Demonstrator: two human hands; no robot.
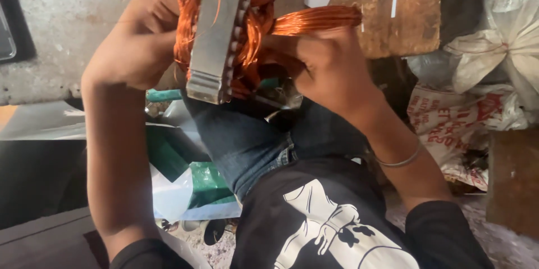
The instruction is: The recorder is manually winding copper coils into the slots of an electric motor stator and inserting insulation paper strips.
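Head view: you have the stator (pixel 216 36) up in front of you, above your knee (pixel 241 134), with copper coils (pixel 252 27) bulging out on both sides of the grey steel stack. The risk, as I judge it, is the wire — pull the loose bundle (pixel 317 19) hard across a slot edge and you may scrape its coating or kink the strands. The stack looks heavy too; a weak hold on the left could let it tip onto your leg. Your left hand (pixel 137 44) is curled shut around the stator's left side, fingers buried in the coil. Your right hand (pixel 331 69) is closed on the bundle, which juts rightward over a wooden board (pixel 404 22) — fingertips hidden, so I cannot tell how tightly.
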